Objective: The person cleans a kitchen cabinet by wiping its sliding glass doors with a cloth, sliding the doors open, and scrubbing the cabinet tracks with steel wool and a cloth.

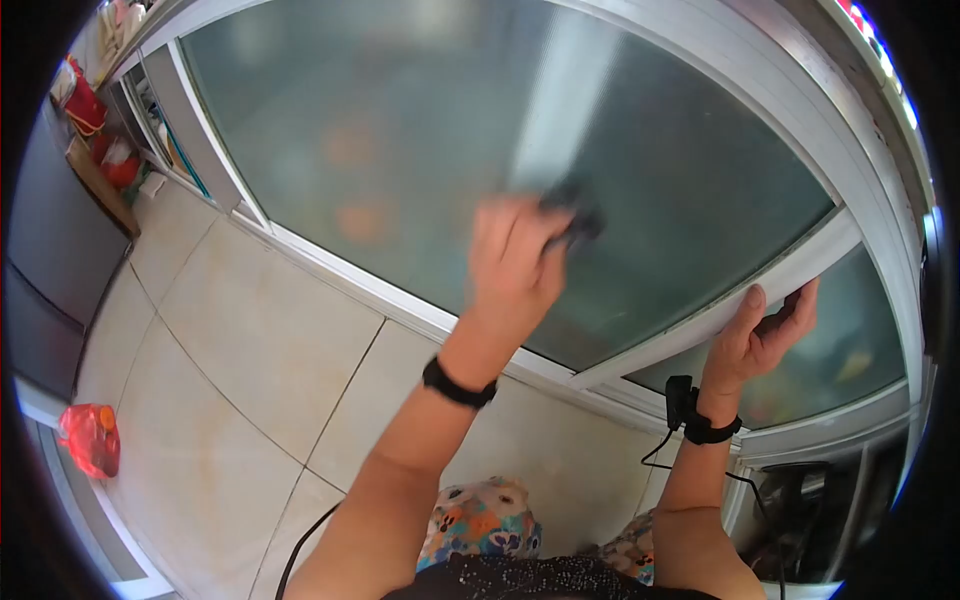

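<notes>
My left hand [515, 250] is closed around a dark cloth [575, 212], both smeared by motion. They are at a large frosted glass panel [420, 130], whose surface looks greenish grey. A black band circles the left wrist. Farther right, my right hand [755, 340] rests with its thumb and curved fingers apart at the edge of the white door frame [700, 315]. Nothing shows inside that hand. The right wrist carries a black strap with a small box and a cable.
Pale floor tiles [230, 330] spread out below the glass. A red plastic bag [92, 440] lies at the lower left, near a grey cabinet [60, 240]. Red items [115, 160] stand at the upper left. A black appliance [800, 510] sits at the lower right.
</notes>
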{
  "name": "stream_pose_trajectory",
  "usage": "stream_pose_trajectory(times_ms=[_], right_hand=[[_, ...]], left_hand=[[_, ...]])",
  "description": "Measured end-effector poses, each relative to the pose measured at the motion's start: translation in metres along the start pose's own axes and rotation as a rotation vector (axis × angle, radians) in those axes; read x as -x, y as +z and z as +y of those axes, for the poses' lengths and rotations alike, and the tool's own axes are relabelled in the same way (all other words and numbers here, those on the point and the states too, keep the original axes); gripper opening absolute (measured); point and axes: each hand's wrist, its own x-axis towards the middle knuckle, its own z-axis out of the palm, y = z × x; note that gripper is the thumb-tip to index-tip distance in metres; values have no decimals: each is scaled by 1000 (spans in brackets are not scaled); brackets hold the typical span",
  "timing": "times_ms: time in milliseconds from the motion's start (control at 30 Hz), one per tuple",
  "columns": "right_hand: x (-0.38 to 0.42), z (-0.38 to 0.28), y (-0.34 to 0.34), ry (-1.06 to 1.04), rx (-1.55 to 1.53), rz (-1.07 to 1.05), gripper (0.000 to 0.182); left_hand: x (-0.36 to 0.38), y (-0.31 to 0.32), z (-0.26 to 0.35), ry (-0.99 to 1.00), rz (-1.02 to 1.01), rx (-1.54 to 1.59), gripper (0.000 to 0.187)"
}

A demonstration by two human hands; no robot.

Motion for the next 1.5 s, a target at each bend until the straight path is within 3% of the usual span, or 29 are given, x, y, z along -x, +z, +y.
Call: stream_pose_trajectory(times_ms=[67,133,300,367,567,667,733,767,800,867,933,1000,1067,1100,1167,1200,1267,1300,1333,1367,1433,1500], right_hand=[[1,-2,-1,-16,70,-11,55],[-10,2,-2,-81,86,-13,55],[-5,-7,-8,-48,124,-45,54],[-5,-12,-8,-20,111,-52,54],[-6,-4,-6,-40,64,-38,56],[-6,3,-6,-96,66,-25,56],[-4,0,-8,-60,59,-39,56],[-4,-1,-10,-32,81,-57,56],[-4,-1,-10,-36,78,-50,56],[-4,-2,-9,-35,52,-58,54],[-4,0,-6,-59,55,-52,54],[-2,2,-5,-67,50,-53,54],[0,7,-2,-98,-16,-26,52],[1,5,-3,-95,-22,-45,52],[1,4,-6,-67,62,-60,52],[1,4,-6,-64,63,-60,52],[2,4,-2,-28,6,-14,52],[3,5,-2,-27,6,-19,52],[4,6,0,-14,-2,-2,52],[6,6,1,1,-11,8,52],[7,5,4,12,-43,3,52],[4,1,2,28,-62,1,52]], left_hand=[[-64,11,14,42,42,32,31],[-69,17,10,157,154,66,28],[77,-18,-8,-20,-124,-12,27],[100,-25,-9,-288,-310,-18,24],[-80,17,16,89,127,32,25],[-30,9,11,104,20,-3,28],[58,-13,-1,16,-145,-90,28],[111,-28,-11,-121,-266,-161,28],[162,-44,-21,-362,-393,-180,26],[210,-61,-40,-873,-436,-281,20],[167,-56,-56,-634,-193,-251,18],[67,-44,-44,-479,66,-78,16],[-19,-35,-38,-282,130,-81,17],[-29,-31,-39,-298,126,-93,17],[-39,-21,-42,-58,217,-114,18],[-4,-22,-49,-14,119,-153,23],[98,-30,-71,-112,-17,-223,27],[155,-41,-82,-253,-84,-237,30],[208,-49,-86,-595,-127,-275,29],[225,-53,-91,-605,-122,-282,29],[233,-62,-89,-814,-142,-223,22],[198,-57,-113,-776,38,-279,16]])
